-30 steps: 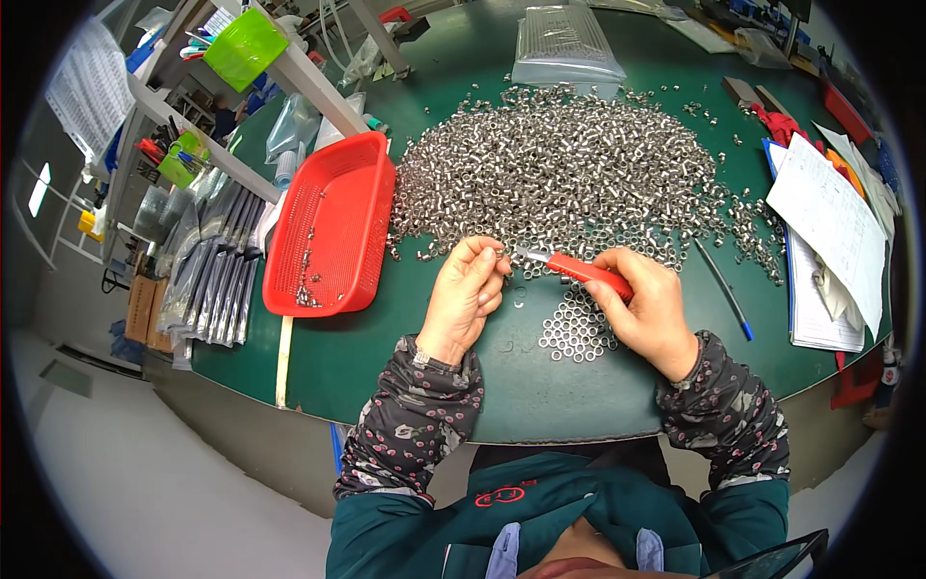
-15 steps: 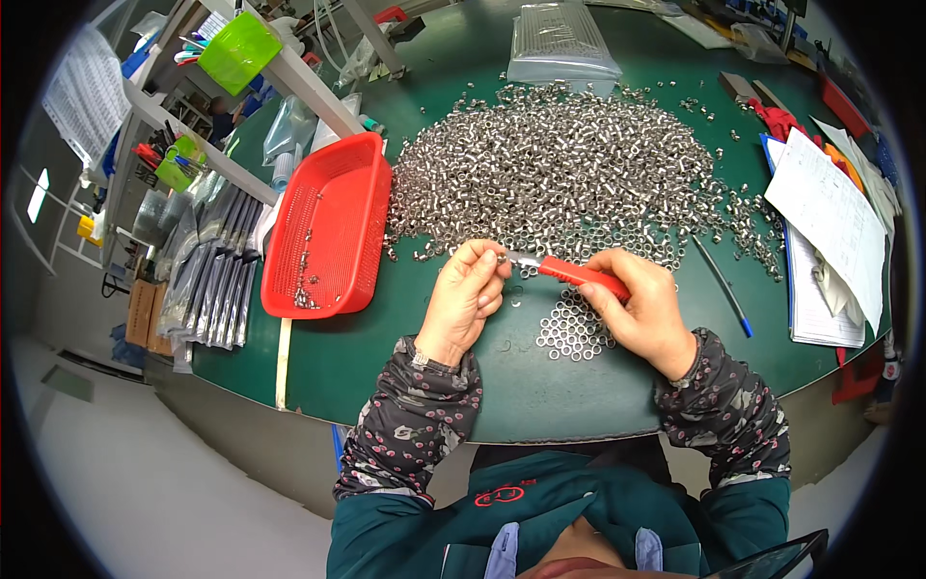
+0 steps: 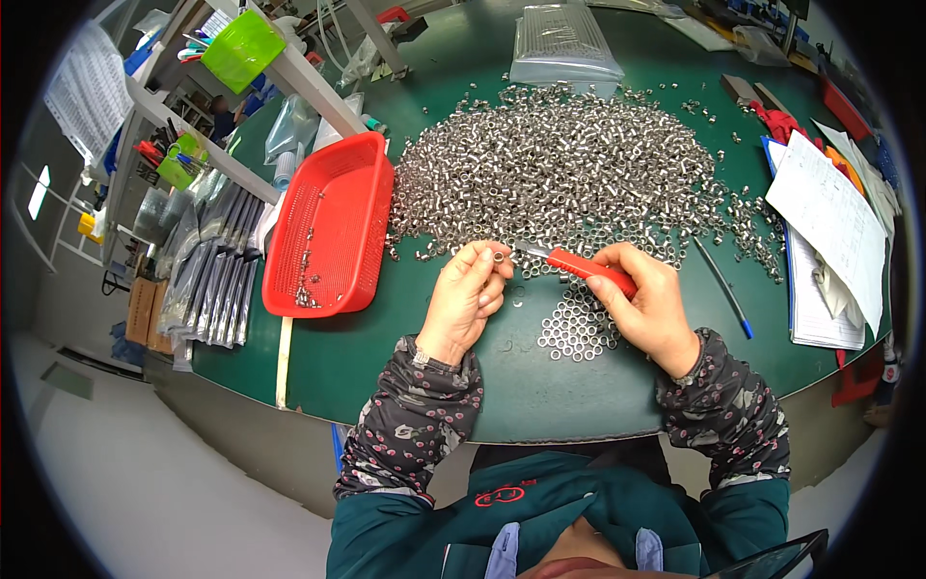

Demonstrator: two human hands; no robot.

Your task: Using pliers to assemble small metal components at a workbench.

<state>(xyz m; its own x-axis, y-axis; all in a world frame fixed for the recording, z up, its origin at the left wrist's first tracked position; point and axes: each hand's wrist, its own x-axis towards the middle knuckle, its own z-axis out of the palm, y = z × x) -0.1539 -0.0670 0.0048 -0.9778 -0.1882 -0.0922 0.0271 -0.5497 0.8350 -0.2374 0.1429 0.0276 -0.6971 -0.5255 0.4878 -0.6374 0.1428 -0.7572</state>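
Between thumb and fingertips, my left hand (image 3: 469,294) pinches a small metal ring (image 3: 499,257). My right hand (image 3: 644,301) is wrapped round the red handle of a utility knife (image 3: 590,271). Its blade points left, and the tip is close to the ring, with a small gap between them. Below the knife, a flat cluster of metal rings (image 3: 576,328) lies on the green table. Just beyond both hands spreads a large heap of loose metal rings (image 3: 550,164).
A red plastic basket (image 3: 371,241) with a few metal pieces stands left of the heap. On the right lie a dark pen (image 3: 723,288) and a clipboard with papers (image 3: 830,212). Bagged dark parts (image 3: 217,280) are stacked far left. A clear-wrapped tray (image 3: 564,43) lies behind the heap.
The knife and my right hand have moved slightly right, so the blade has drawn back from the ring. My left hand has stayed nearly in place, the ring now showing its opening.
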